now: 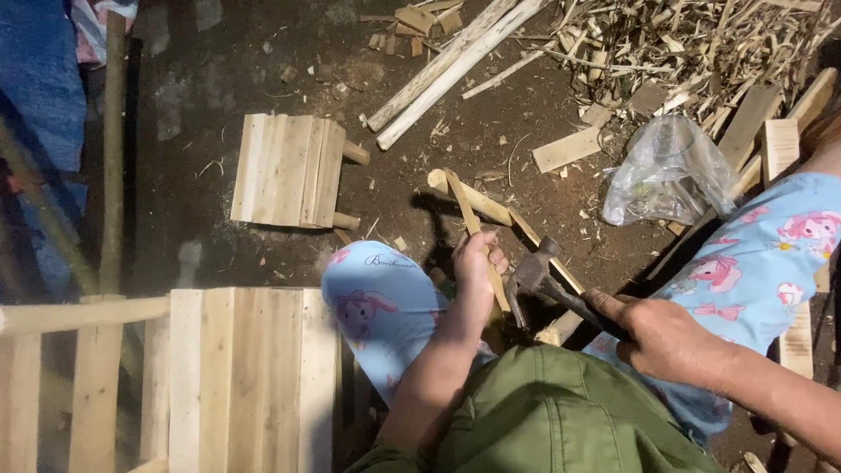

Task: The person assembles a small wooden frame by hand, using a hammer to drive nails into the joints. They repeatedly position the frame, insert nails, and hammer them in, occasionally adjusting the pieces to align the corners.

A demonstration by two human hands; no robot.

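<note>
My left hand is closed around a thin wooden slat that slants up and away over the dirt floor, resting across a short round stick. My right hand grips the dark handle of a claw hammer, whose head hangs just right of the slat, close to my left fingers. Another slat runs under the hammer. My knees in light blue patterned trousers frame both hands.
A small slatted wooden stool lies on the dirt ahead to the left. A larger slatted panel stands at lower left. A clear plastic bag, loose boards and a pile of wood shavings fill the upper right. Long poles lie at top.
</note>
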